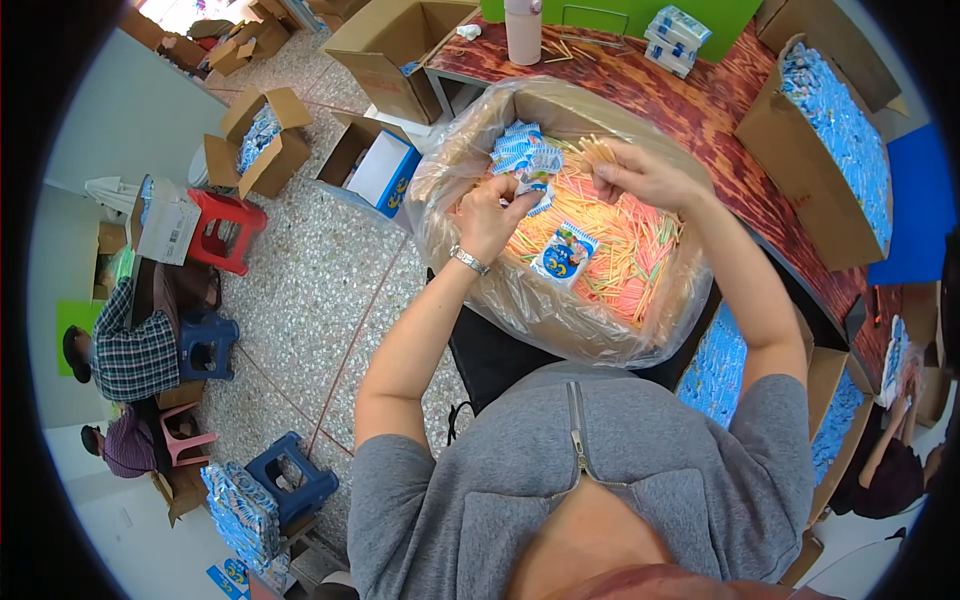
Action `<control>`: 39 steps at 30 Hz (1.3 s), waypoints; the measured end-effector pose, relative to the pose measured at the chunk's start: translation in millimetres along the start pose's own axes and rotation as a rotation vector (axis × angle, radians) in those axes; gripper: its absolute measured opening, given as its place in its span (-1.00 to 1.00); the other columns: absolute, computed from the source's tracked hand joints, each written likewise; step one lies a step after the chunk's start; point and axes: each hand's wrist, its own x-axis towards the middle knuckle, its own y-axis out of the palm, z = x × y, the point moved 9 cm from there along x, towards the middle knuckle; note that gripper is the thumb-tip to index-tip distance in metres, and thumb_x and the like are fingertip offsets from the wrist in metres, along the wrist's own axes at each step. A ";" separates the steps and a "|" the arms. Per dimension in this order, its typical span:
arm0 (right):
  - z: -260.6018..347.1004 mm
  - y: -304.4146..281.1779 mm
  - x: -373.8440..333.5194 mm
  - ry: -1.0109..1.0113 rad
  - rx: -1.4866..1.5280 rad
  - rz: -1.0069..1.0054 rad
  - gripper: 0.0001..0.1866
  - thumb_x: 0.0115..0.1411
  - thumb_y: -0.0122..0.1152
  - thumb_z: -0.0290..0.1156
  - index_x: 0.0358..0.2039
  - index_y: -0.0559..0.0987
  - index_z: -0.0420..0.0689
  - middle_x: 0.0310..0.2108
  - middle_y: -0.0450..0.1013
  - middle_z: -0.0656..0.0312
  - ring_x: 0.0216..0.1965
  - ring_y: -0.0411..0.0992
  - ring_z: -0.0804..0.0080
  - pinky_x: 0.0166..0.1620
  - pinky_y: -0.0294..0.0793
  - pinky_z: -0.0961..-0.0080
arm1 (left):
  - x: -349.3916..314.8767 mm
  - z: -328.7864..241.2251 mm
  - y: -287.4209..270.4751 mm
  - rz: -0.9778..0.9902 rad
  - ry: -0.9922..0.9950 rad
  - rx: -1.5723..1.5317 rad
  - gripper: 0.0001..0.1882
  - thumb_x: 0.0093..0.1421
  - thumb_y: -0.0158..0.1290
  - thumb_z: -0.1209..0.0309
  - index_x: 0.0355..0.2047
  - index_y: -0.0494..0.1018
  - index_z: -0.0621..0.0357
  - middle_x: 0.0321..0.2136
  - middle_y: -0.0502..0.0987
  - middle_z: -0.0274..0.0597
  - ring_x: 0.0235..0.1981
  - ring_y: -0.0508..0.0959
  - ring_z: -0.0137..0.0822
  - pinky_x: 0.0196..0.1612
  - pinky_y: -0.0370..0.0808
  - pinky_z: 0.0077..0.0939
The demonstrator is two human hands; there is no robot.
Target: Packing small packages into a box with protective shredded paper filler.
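Note:
A cardboard box lined with clear plastic (540, 325) is in front of me, filled with thin sticks (630, 245) in pink, yellow, orange and green. My left hand (488, 215) is closed on a small blue-and-white packet (536, 181), pinched between thumb and fingers. A bunch of pale yellow sticks (597, 151) is gripped in my right hand (645, 177), beside the packet and above the pile. Several blue-and-white packets (517, 142) lie at the far left of the box. One more packet (566, 255) rests on the sticks nearer me.
Behind the box, a red-brown table (690, 110) carries a pink bottle (523, 32) and stacked small packs (677, 40). A carton of blue packets (835, 140) stands at right. Stools (222, 232), open cartons (262, 140) and seated people (130, 345) are on the left.

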 end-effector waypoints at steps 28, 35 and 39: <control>117.3 37.2 51.5 -0.403 -1.306 0.144 -0.86 0.11 0.18 -0.40 -0.39 0.50 -0.22 -0.56 0.45 0.00 -0.44 0.46 0.02 -0.35 0.42 0.17 | -4.6 -24.3 -12.2 -0.132 0.266 0.057 -0.76 -0.04 0.30 0.40 -0.41 0.51 0.23 -0.56 0.53 -0.15 -0.57 0.54 -0.25 -0.51 0.44 -0.44; 125.6 26.8 36.6 -0.573 -1.122 0.031 -0.86 0.15 0.14 -0.38 -0.36 0.51 -0.18 -0.50 0.47 0.06 -0.41 0.46 0.06 -0.32 0.42 0.22 | -3.5 -19.2 -17.6 -0.163 0.203 -0.017 -0.77 -0.04 0.32 0.41 -0.47 0.49 0.23 -0.62 0.51 -0.20 -0.63 0.49 -0.40 -0.55 0.40 -0.53; 136.2 21.3 25.6 -0.692 -1.055 -0.089 -0.85 0.18 0.14 -0.37 -0.29 0.53 -0.15 -0.44 0.47 0.07 -0.38 0.46 0.10 -0.30 0.44 0.28 | -5.6 -19.5 -22.6 -0.170 0.222 0.047 -0.79 0.01 0.29 0.43 -0.50 0.48 0.26 -0.63 0.52 -0.26 -0.63 0.46 -0.53 -0.54 0.39 -0.61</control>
